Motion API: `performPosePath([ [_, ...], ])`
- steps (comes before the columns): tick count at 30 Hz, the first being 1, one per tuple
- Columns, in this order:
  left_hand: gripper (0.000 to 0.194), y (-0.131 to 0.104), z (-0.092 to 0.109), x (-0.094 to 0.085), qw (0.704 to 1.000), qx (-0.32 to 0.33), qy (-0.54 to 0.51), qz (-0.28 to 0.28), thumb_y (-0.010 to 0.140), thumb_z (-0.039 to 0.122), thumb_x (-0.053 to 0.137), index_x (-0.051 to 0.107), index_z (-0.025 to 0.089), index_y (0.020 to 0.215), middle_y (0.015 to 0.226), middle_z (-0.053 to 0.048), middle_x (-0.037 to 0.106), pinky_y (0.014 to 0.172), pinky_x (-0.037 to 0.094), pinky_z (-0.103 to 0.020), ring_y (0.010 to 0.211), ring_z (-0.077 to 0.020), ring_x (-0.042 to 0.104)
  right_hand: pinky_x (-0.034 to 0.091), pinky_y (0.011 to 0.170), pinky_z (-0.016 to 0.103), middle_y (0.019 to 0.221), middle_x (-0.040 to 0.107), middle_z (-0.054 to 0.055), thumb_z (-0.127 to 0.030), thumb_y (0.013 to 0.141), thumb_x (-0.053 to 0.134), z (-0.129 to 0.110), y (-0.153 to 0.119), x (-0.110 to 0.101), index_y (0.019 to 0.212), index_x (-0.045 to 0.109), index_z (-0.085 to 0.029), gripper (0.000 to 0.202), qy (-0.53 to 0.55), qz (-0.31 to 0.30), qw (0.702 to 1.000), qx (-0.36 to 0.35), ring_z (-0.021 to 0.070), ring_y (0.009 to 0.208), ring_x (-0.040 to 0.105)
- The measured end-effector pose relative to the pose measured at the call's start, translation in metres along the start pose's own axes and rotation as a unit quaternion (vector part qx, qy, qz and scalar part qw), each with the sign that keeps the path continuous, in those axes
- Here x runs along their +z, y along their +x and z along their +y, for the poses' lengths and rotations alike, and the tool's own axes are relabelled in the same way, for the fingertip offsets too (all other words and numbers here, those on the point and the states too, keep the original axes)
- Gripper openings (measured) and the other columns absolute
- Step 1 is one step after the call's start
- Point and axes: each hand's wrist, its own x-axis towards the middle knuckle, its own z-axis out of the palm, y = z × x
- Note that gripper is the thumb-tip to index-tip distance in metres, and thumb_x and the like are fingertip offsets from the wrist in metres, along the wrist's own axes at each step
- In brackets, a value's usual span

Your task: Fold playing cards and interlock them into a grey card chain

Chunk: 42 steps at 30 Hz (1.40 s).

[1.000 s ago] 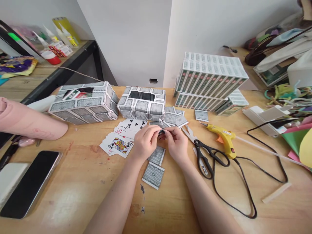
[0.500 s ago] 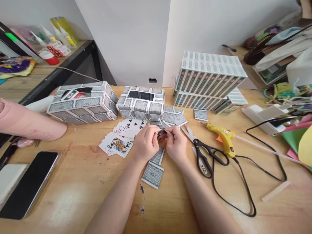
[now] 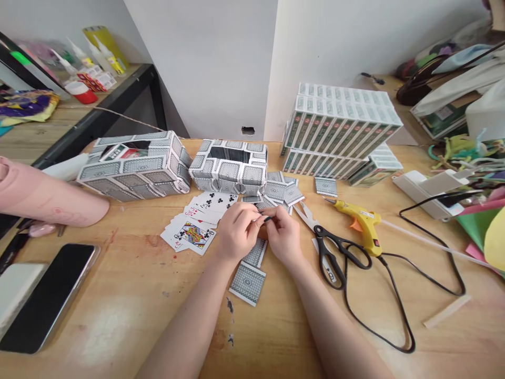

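My left hand (image 3: 238, 229) and my right hand (image 3: 282, 235) meet over the middle of the table, fingertips pinched around a small dark piece (image 3: 267, 218). Only a narrow edge of it shows; the fingers cover the rest, and its kind is unclear. Just below the hands lie two folded playing cards (image 3: 248, 283), backs up. More folded cards (image 3: 276, 188) are heaped beyond the fingers. Left of my left hand, face-up playing cards (image 3: 196, 237) are fanned out, a queen of clubs on top. Black-handled scissors (image 3: 329, 242) lie open beside my right hand.
Two boxes covered in cards, a larger box (image 3: 136, 171) and a smaller box (image 3: 229, 171), stand at the back. Stacked card packs (image 3: 339, 123) rise behind. A yellow glue gun (image 3: 363, 223) with its cord lies right. A phone (image 3: 47, 297) and pink cylinder (image 3: 51, 195) sit left.
Between my fingertips the dark piece has turned from an open curved shape to a thin edge. My fingers have drawn closer together; the things on the table stay put.
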Motion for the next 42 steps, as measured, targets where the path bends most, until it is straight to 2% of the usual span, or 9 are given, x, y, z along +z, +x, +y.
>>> performPosePath([
  [9, 0.015, -0.001, 0.004, 0.005, 0.998, -0.045, 0.026, 0.040, 0.081, 0.016, 0.055, 0.046, 0.019, 0.069, 0.070, -0.003, 0.058, 0.067, 0.049, -0.027, 0.075, -0.0149, 0.059, 0.045, 0.055, 0.022, 0.069, 0.066, -0.001, -0.017, 0.076, 0.047, -0.005, 0.000, 0.001, 0.068, 0.054, -0.021, 0.012, -0.037, 0.008, 0.998, 0.043, 0.0124, 0.058, 0.058],
  [16, 0.011, 0.000, 0.006, 0.003, 0.996, -0.043, 0.023, 0.072, 0.077, 0.016, 0.063, 0.054, 0.019, 0.082, 0.078, -0.003, 0.061, 0.072, 0.048, -0.027, 0.077, -0.0144, 0.059, 0.043, 0.052, 0.022, 0.063, 0.061, -0.003, -0.024, 0.075, 0.057, -0.001, 0.000, 0.005, 0.064, 0.052, -0.020, 0.012, 0.123, 0.021, 0.987, 0.099, 0.0111, 0.054, 0.053],
  [20, 0.037, 0.001, 0.005, 0.006, 0.979, -0.175, -0.043, 0.093, 0.073, 0.027, 0.069, 0.052, 0.019, 0.104, 0.098, -0.007, 0.060, 0.082, 0.049, -0.032, 0.093, -0.0174, 0.059, 0.046, 0.055, 0.024, 0.058, 0.058, -0.004, -0.031, 0.077, 0.060, -0.002, 0.006, 0.003, 0.069, 0.051, -0.020, 0.017, 0.258, 0.027, 0.955, 0.143, 0.0103, 0.051, 0.054],
  [23, 0.052, 0.001, 0.003, 0.011, 0.938, -0.293, -0.165, 0.091, 0.073, 0.032, 0.068, 0.042, 0.021, 0.117, 0.106, -0.009, 0.058, 0.076, 0.052, -0.029, 0.088, -0.0151, 0.062, 0.050, 0.059, 0.027, 0.064, 0.061, -0.002, -0.034, 0.077, 0.063, -0.003, 0.009, 0.001, 0.074, 0.050, -0.020, 0.019, 0.334, 0.015, 0.927, 0.169, 0.0117, 0.055, 0.059],
  [27, 0.044, 0.002, 0.002, 0.014, 0.885, -0.375, -0.260, 0.093, 0.074, 0.030, 0.068, 0.047, 0.018, 0.110, 0.097, -0.008, 0.064, 0.076, 0.052, -0.028, 0.086, -0.0152, 0.064, 0.053, 0.059, 0.030, 0.072, 0.064, 0.002, -0.039, 0.076, 0.064, -0.003, 0.008, 0.002, 0.075, 0.050, -0.019, 0.024, 0.320, -0.005, 0.927, 0.193, 0.0146, 0.061, 0.062],
  [30, 0.029, 0.003, 0.001, 0.011, 0.873, -0.415, -0.243, 0.086, 0.073, 0.032, 0.067, 0.058, 0.014, 0.095, 0.092, -0.008, 0.067, 0.076, 0.051, -0.028, 0.085, -0.0173, 0.065, 0.055, 0.062, 0.031, 0.091, 0.066, 0.007, -0.039, 0.075, 0.064, -0.002, 0.007, 0.002, 0.094, 0.056, -0.019, 0.029, 0.259, 0.007, 0.951, 0.167, 0.0181, 0.077, 0.064],
  [34, 0.022, 0.002, 0.000, 0.006, 0.888, -0.413, -0.197, 0.039, 0.076, 0.033, 0.063, 0.062, 0.015, 0.088, 0.087, -0.006, 0.069, 0.073, 0.049, -0.027, 0.081, -0.0170, 0.064, 0.052, 0.082, 0.035, 0.120, 0.059, 0.010, -0.034, 0.080, 0.059, -0.002, 0.007, 0.000, 0.132, 0.038, -0.026, 0.057, 0.222, 0.038, 0.969, 0.102, 0.0189, 0.102, 0.059],
  [38, 0.018, -0.002, -0.001, 0.005, 0.912, -0.378, -0.159, -0.009, 0.079, 0.032, 0.060, 0.062, 0.016, 0.087, 0.082, -0.004, 0.067, 0.069, 0.048, -0.025, 0.075, -0.0153, 0.062, 0.049, 0.084, 0.034, 0.111, 0.063, 0.009, -0.031, 0.082, 0.054, 0.000, 0.007, -0.001, 0.115, 0.058, -0.021, 0.035, 0.142, 0.054, 0.985, 0.079, 0.0184, 0.097, 0.060],
  [42, 0.021, -0.001, 0.000, 0.004, 0.917, -0.365, -0.158, 0.041, 0.082, 0.032, 0.056, 0.061, 0.016, 0.095, 0.089, -0.005, 0.067, 0.067, 0.048, -0.023, 0.075, -0.0134, 0.061, 0.049, 0.061, 0.028, 0.075, 0.066, 0.003, -0.031, 0.075, 0.062, 0.001, 0.007, -0.001, 0.083, 0.062, -0.017, 0.016, 0.130, 0.068, 0.979, 0.139, 0.0145, 0.066, 0.060],
])
